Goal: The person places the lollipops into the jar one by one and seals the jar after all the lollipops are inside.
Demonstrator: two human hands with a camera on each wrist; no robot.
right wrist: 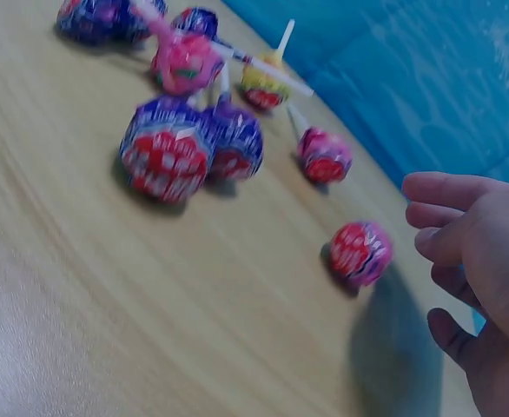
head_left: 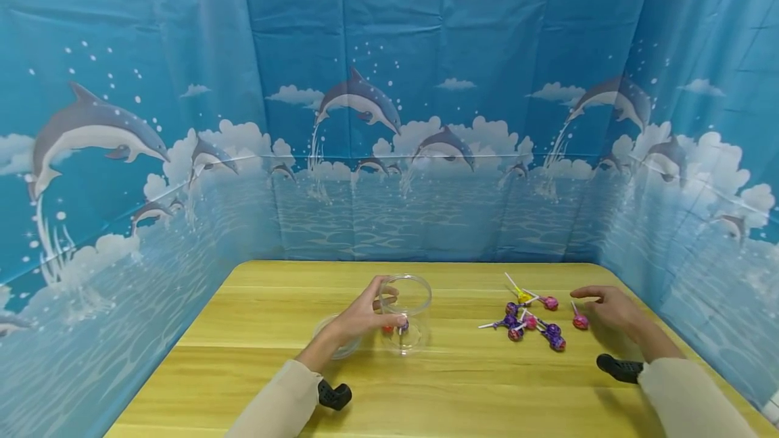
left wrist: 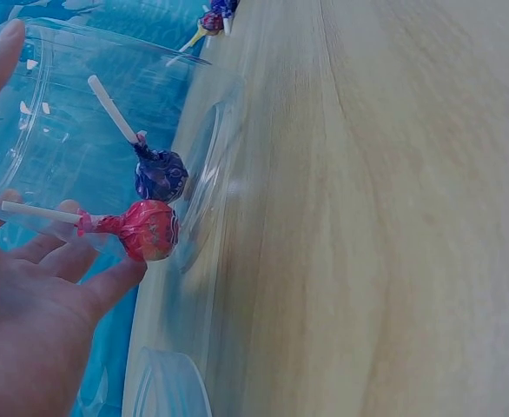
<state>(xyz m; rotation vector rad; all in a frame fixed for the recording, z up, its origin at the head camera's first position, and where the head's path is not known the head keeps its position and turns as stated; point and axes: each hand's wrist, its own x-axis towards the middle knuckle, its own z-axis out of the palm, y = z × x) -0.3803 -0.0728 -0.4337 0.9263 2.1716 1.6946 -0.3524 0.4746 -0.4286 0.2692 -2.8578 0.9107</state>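
Note:
A clear round plastic jar (head_left: 416, 320) stands on the table, and my left hand (head_left: 362, 315) grips its left side, the thumb low and the fingers behind. Inside the jar lie a red lollipop (left wrist: 150, 230) and a dark purple one (left wrist: 161, 175), their white sticks showing through the wall. My right hand (head_left: 616, 311) hovers at the right with loosely bent fingers and nothing in them. Just left of its fingertips is a single pink lollipop (right wrist: 360, 253), apart from the hand in the right wrist view.
Left of the jar a clear lid (head_left: 347, 349) lies partly behind my left forearm. Several purple and pink lollipops (head_left: 555, 338) are heaped right of centre, with a yellow one (head_left: 523, 297) at their back. A blue dolphin-print curtain (head_left: 438, 215) surrounds the yellow wooden table (head_left: 438, 397).

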